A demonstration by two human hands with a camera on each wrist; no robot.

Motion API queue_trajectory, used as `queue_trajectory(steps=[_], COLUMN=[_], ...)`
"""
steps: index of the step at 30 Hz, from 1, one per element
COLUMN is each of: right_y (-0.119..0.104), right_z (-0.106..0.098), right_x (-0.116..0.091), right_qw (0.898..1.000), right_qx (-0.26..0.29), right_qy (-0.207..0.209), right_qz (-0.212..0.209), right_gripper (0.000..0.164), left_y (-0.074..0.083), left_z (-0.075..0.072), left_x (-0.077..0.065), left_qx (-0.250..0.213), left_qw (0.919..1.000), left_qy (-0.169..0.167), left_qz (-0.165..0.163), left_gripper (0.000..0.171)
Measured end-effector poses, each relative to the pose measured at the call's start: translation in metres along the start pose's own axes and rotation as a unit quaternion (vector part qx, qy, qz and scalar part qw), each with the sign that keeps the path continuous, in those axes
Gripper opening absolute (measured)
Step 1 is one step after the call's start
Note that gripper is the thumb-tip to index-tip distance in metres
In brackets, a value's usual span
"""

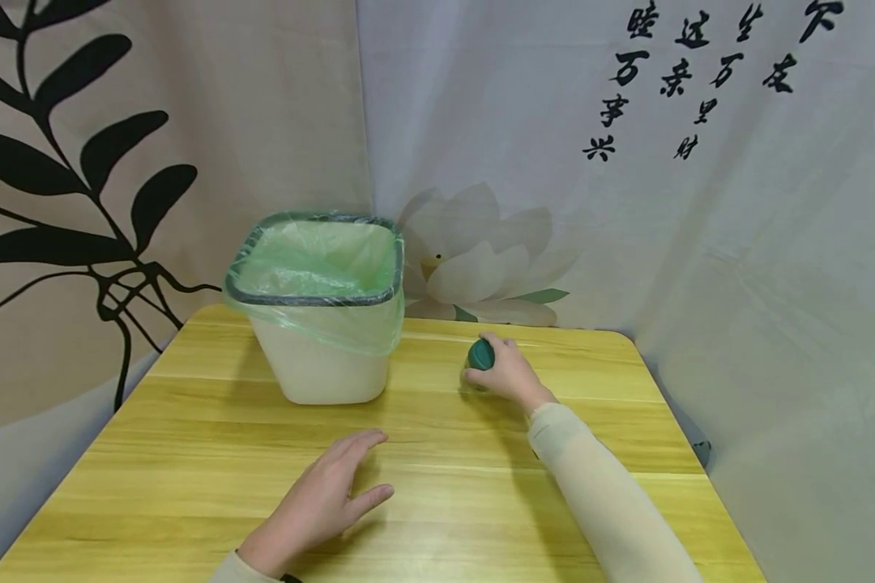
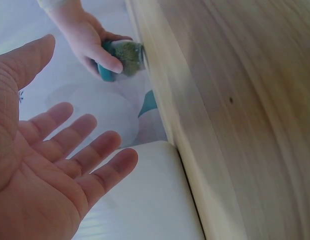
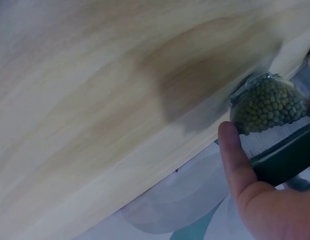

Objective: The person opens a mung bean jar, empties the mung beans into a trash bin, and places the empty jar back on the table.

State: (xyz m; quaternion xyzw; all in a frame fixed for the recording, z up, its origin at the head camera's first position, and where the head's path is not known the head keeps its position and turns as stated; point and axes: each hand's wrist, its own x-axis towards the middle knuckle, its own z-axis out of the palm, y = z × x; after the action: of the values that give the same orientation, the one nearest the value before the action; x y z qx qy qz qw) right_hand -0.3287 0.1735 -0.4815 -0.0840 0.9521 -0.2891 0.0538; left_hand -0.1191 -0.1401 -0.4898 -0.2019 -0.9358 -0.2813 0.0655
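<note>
My right hand point(image 1: 510, 374) grips a small clear jar point(image 3: 269, 106) with a dark green lid point(image 1: 481, 355), near the back edge of the table. Green beans point(image 3: 275, 102), which look like mung beans, fill part of the jar in the right wrist view. The lid faces up, and the base is at or just over the tabletop; I cannot tell whether it touches. Nearer the front, my left hand point(image 1: 319, 500) hovers over the wood with fingers extended and thumb apart, holding nothing. Its bare palm shows in the left wrist view.
A white bin point(image 1: 321, 364) lined with a green plastic bag point(image 1: 313, 267) stands at the back left of the wooden table point(image 1: 437, 526). Behind the table hangs a printed cloth point(image 1: 481, 97) with a lotus, leaves and black characters.
</note>
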Motion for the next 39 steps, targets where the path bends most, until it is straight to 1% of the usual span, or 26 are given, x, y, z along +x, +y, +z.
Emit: queue_trajectory(steps=[9,13,19,25,31,34,39], right_y=[0.012,0.017,0.02,0.022,0.024,0.024,0.023], right_z=[-0.007,-0.011,-0.019,-0.029,-0.036,-0.039,-0.043], right_x=[-0.007,-0.009,-0.013,-0.022,-0.031,-0.036,-0.045], right_qw=[0.997,0.996,0.995,0.994,0.994,0.994,0.992], right_qx=[0.068,0.083,0.083,0.085,0.089,0.086,0.095], right_qy=[0.017,0.03,0.047,0.059,0.069,0.074,0.086], right_qz=[0.017,0.02,0.019,0.014,0.014,0.008,-0.004], right_gripper=[0.091,0.093,0.093,0.092,0.092,0.092,0.092], left_y=[-0.002,-0.003,-0.005,-0.007,-0.006,-0.006,-0.007], left_z=[-0.001,-0.002,-0.003,-0.004,-0.005,-0.005,-0.007], left_x=[0.0,-0.001,-0.002,-0.002,-0.003,-0.004,-0.004], left_qx=[0.002,-0.001,0.003,0.006,0.003,0.005,0.008], left_qw=[0.9998,0.9995,0.9991,0.9985,0.9983,0.9979,0.9972], left_qy=[0.02,0.03,0.041,0.05,0.054,0.058,0.067], left_qz=[0.008,0.01,0.014,0.023,0.024,0.026,0.034], left_gripper=[0.07,0.07,0.071,0.071,0.071,0.071,0.071])
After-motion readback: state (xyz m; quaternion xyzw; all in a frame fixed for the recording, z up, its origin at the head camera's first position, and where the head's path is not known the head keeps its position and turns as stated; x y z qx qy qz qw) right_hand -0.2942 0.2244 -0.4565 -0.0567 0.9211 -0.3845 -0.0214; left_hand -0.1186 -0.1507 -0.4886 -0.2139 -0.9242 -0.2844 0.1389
